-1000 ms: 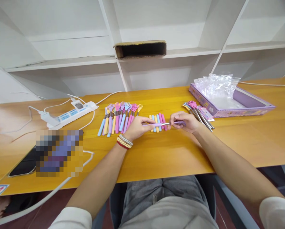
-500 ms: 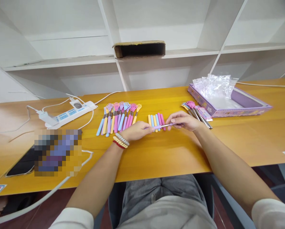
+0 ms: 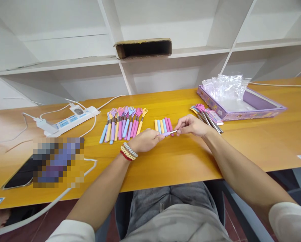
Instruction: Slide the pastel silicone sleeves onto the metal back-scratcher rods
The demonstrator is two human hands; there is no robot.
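My left hand [image 3: 146,139] is closed round a purple handle [image 3: 166,133] low over the table. A thin metal rod [image 3: 174,131] runs from that handle to the pinched fingers of my right hand [image 3: 190,126], which hide the tool's far end. Just behind the held tool lies a row of loose yellow, blue, purple and pink handles [image 3: 162,125]. Left of them, several hand-shaped scratchers with coloured handles [image 3: 122,124] lie in a bunch. Beyond my right hand are metal rods with coloured claw heads [image 3: 208,120], lying without coloured handles.
A purple tray [image 3: 251,116] with clear plastic bags [image 3: 227,87] is at the back right. A white power strip [image 3: 74,120] with cables and a dark phone [image 3: 20,173] are on the left. An open cardboard box [image 3: 144,48] sits on the white shelf.
My right hand has moved slightly left along the tool, closer to my left hand, and its purple end no longer shows. The whole view has shifted slightly.
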